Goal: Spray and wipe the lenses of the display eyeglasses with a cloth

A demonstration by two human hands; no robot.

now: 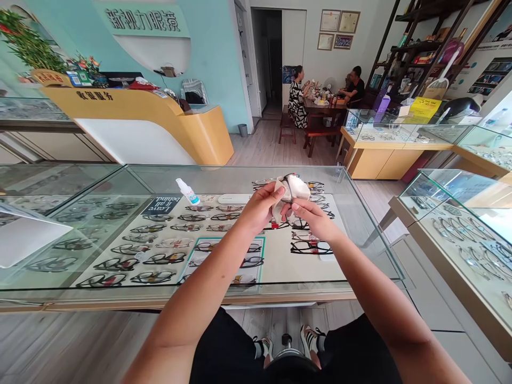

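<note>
Both hands meet above the glass display case, holding a dark-framed pair of glasses (288, 186) and a whitish cloth (299, 188). My left hand (262, 205) pinches the cloth against the left side of the frame. My right hand (312, 214) has its fingers closed on the lower part of the frame, with cloth beside them. A white spray bottle with a blue-and-white label (188, 192) stands on the glass, left of my hands. Fingertips partly hide the frame and the cloth.
Rows of glasses (154, 277) lie inside the display case (312, 290) under my forearms. A white panel (32, 234) juts in at the left. Another glass case (452, 213) stands to the right. Two people sit at a far table (326, 108).
</note>
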